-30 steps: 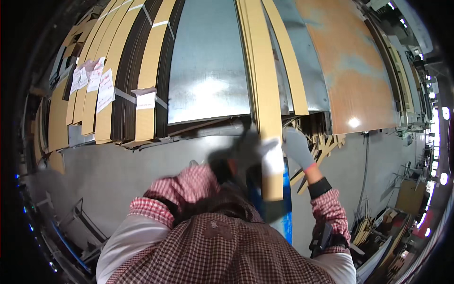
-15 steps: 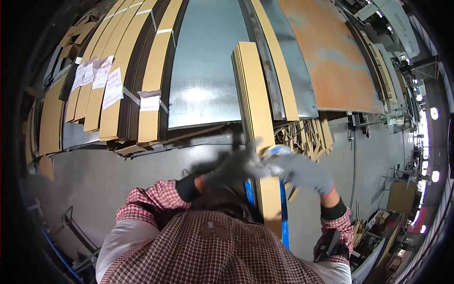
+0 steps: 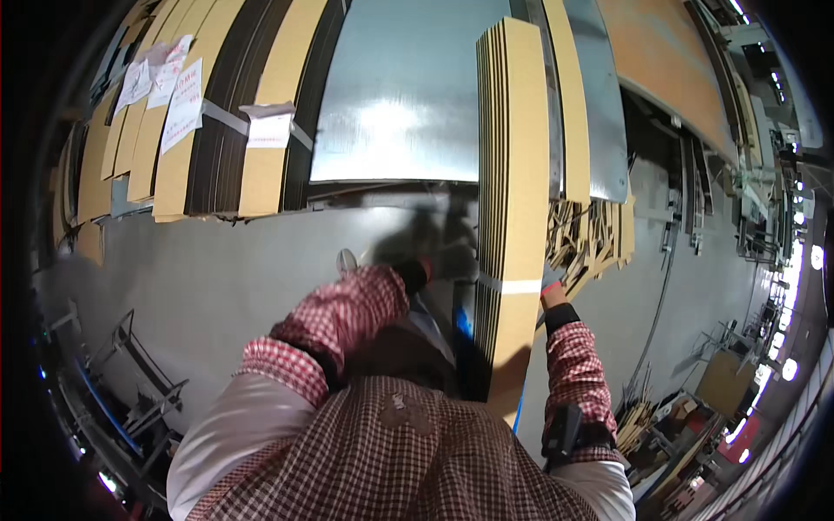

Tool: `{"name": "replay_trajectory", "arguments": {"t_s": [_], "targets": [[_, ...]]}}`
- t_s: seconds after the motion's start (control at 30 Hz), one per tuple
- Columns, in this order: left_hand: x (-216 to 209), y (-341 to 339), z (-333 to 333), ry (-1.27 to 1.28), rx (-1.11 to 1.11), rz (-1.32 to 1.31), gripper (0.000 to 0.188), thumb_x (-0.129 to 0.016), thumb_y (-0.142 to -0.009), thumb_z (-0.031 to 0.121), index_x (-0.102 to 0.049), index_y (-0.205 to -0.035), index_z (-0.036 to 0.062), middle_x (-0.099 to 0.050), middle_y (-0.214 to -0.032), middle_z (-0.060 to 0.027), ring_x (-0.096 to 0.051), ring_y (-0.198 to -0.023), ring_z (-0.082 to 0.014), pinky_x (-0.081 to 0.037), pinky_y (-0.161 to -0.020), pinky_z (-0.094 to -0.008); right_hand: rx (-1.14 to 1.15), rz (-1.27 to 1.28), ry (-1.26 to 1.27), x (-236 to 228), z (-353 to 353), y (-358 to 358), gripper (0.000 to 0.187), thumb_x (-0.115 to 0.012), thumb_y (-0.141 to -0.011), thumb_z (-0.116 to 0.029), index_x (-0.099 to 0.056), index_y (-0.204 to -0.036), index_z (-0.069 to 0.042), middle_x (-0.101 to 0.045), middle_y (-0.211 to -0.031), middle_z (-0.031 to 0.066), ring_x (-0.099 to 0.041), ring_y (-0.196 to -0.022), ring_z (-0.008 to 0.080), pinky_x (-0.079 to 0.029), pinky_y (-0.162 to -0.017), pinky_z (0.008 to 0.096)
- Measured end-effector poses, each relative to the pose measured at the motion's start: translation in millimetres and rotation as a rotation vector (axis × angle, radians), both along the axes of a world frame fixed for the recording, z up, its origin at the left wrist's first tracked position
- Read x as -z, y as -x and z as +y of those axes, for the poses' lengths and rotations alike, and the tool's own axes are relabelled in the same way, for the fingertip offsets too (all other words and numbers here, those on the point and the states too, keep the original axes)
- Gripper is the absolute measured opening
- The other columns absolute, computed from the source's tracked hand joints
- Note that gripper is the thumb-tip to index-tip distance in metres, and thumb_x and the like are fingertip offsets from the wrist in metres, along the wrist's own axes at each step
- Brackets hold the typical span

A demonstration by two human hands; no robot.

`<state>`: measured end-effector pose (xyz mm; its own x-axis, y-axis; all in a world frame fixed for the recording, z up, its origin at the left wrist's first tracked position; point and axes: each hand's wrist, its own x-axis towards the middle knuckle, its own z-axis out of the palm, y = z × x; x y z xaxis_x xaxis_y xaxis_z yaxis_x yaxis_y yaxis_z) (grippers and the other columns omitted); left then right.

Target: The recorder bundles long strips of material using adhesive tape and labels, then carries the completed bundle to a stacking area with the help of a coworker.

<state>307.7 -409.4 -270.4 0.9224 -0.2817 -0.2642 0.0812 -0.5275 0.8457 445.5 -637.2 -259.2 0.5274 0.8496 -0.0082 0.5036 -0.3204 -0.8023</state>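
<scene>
A tall bundle of long tan board strips (image 3: 519, 182) stretches away from my body, a white strap (image 3: 510, 285) wrapped across it. Both my hands wear grey gloves and grip the bundle from opposite sides. On its left, in shadow and low down, is my left hand (image 3: 448, 259); its fingertips are hidden. My right hand (image 3: 552, 280) is at the right side near the strap, mostly concealed behind the boards. Blue supports (image 3: 465, 321) show below the bundle.
Ahead lie grey metal sheets (image 3: 395, 104) and, at left, stacked tan strips (image 3: 265, 165) with paper labels (image 3: 270, 128). Scrap strips (image 3: 595, 234) hang in a heap right of the bundle. A metal frame (image 3: 139, 373) stands at lower left.
My hands have parted from the bundle's top, where they met over the strap, and gone down to either side. The bundle has shifted right against the sheets and looks larger.
</scene>
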Motion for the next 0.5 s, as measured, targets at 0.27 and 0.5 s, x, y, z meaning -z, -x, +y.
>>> {"name": "replay_trajectory", "arguments": {"t_s": [0.27, 0.5], "targets": [[48, 44, 16, -0.151, 0.025, -0.37, 0.039, -0.059, -0.095, 0.022, -0.056, -0.129, 0.0038, -0.061, -0.121, -0.0106, -0.058, -0.111, -0.0201, -0.047, -0.096, -0.0346, 0.404, -0.362, 0.558, -168, 99, 125, 0.104, -0.084, -0.066, -0.026, -0.024, -0.145, 0.007, -0.031, -0.14, 0.0385, -0.033, -0.132, 0.0509, -0.031, -0.11, 0.0511], [-102, 29, 10, 0.276, 0.102, -0.666, 0.03, -0.067, -0.08, 0.017, -0.068, -0.11, 0.0168, -0.07, -0.101, -0.0127, -0.067, -0.073, -0.029, -0.054, -0.072, -0.0425, 0.488, -0.595, 0.489, -156, 83, 137, 0.091, -0.076, -0.074, -0.021, -0.026, -0.146, 0.004, -0.035, -0.138, 0.0389, -0.041, -0.124, 0.0521, -0.038, -0.104, 0.0471]]}}
